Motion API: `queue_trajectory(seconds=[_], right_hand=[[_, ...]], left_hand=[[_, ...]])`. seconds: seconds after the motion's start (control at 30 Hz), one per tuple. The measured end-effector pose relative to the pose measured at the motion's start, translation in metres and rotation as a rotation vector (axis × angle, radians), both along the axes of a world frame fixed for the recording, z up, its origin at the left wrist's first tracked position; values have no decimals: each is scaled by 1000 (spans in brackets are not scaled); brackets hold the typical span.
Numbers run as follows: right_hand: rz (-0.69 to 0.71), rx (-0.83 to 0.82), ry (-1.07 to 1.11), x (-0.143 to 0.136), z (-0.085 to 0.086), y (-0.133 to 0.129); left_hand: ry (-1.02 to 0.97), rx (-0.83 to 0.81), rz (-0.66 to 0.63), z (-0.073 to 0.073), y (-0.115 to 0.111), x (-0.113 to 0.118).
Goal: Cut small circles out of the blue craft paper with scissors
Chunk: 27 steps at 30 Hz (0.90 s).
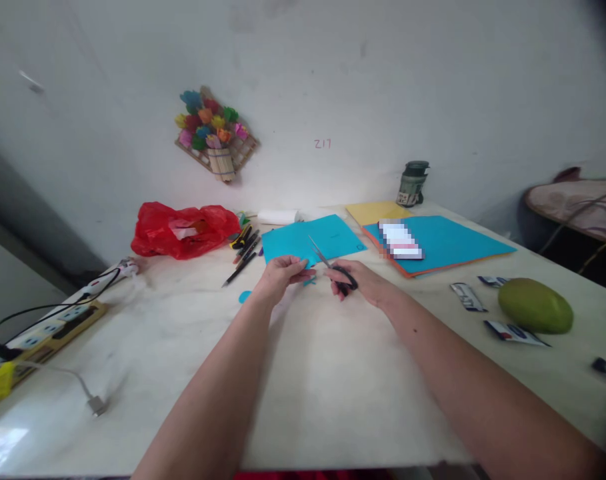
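My left hand (283, 275) pinches a small blue paper piece (309, 264) at the middle of the table. Close on its right, my right hand (355, 281) is closed round the black handles of the scissors (321, 255), whose blades point up and to the left. Behind both hands lies a blue paper sheet (303, 239) with small pencil outlines on it. A blue paper disc (245, 297) rests on the table, left of my left wrist.
Pens (240, 268) and a red plastic bag (185, 230) lie to the left, beyond a power strip (47, 333). On the right are a phone (401, 240) on stacked coloured paper (457, 243), a green fruit (535, 305) and small packets (467, 297). A bottle (413, 183) stands behind.
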State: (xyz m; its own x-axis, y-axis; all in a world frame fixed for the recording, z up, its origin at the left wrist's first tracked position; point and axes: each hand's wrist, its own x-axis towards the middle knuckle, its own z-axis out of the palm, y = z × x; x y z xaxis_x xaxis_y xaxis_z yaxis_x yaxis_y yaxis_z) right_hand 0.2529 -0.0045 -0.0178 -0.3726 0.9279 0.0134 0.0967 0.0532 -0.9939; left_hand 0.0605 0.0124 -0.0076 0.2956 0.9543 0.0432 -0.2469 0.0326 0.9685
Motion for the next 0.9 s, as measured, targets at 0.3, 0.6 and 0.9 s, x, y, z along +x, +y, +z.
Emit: queue_trajectory(seconds=[0.3, 0.6, 0.9], right_hand=[[107, -39, -139, 3, 0, -1], [119, -4, -179, 1, 2, -5], [127, -18, -146, 0, 0, -4]], left_hand=[[-61, -3, 27, -4, 4, -3], [-86, -9, 13, -5, 5, -4], [-88, -12, 2, -7, 6, -5]])
